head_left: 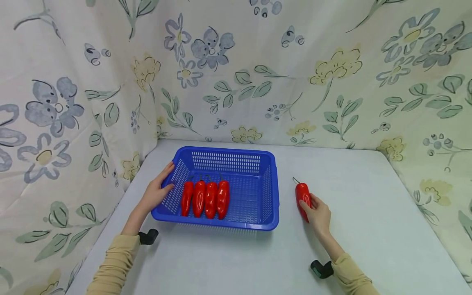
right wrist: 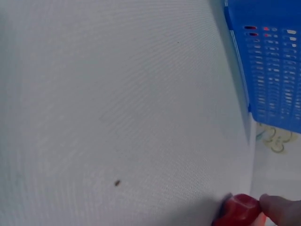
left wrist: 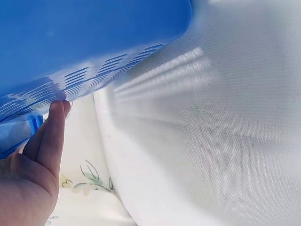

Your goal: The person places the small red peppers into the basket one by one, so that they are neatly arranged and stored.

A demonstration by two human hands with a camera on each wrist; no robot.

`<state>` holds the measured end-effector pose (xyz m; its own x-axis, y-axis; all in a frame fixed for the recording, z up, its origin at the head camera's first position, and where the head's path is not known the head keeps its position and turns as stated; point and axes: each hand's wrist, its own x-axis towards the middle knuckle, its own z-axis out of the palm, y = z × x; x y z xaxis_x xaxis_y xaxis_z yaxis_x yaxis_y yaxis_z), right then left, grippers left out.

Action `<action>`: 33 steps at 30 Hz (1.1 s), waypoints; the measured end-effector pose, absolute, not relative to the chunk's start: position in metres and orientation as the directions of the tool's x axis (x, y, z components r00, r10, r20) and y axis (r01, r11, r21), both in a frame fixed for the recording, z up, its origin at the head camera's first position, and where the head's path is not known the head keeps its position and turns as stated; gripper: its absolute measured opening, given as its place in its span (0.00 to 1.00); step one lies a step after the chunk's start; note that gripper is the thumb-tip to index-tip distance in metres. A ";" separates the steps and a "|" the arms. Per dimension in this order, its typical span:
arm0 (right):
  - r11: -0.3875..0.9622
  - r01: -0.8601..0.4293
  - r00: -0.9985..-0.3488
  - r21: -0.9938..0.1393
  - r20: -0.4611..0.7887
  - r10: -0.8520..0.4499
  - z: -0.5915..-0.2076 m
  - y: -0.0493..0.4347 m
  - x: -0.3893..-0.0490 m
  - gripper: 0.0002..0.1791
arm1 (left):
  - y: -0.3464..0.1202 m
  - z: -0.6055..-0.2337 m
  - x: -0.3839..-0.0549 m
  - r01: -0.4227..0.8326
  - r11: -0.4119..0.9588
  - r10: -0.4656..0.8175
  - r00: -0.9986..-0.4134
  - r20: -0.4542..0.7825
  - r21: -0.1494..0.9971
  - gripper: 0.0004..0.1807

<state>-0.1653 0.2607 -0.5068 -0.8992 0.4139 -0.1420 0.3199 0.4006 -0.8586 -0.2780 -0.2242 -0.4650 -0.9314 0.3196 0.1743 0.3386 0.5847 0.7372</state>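
Observation:
A blue plastic basket (head_left: 236, 224) stands on the white table, with several red chili peppers (head_left: 199, 198) side by side in its left half. My left hand (head_left: 155, 193) grips the basket's left rim, thumb over the edge. In the left wrist view its fingers (left wrist: 51, 136) lie against the slotted outer wall. To the right of the basket, my right hand (head_left: 319, 214) holds another red chili pepper (head_left: 302, 193) by its side, thumb across it, stem pointing away. Only part of that pepper and one fingertip show in the right wrist view, at the bottom edge.
The white tabletop (head_left: 354, 184) extends right of the basket and in front of it. A floral curtain (head_left: 258, 82) hangs behind the table and down its left side. Dark wrist devices (head_left: 321, 269) sit on both forearms.

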 end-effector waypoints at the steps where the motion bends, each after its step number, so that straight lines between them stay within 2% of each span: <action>1: 0.402 0.320 -0.898 -0.858 -0.140 0.417 -0.507 0.260 -0.165 0.33 | -0.224 -0.465 -0.278 0.338 0.586 0.320 -0.932 0.173 0.737 0.34; 14: 0.381 0.305 -0.893 -0.873 -0.124 0.432 -0.504 0.262 -0.164 0.33 | -0.224 -0.466 -0.278 0.343 0.580 0.320 -0.930 0.180 0.739 0.34; 33: 0.326 0.203 -0.870 -0.923 -0.017 0.493 -0.458 0.254 -0.162 0.35 | -0.224 -0.465 -0.278 0.335 0.582 0.322 -0.931 0.168 0.741 0.35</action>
<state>-0.1620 0.2538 -0.4584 -0.8698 0.4931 -0.0170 0.2031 0.3263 -0.9232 -0.2780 -0.2242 -0.4647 -0.9315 0.3224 0.1684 0.3354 0.5821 0.7407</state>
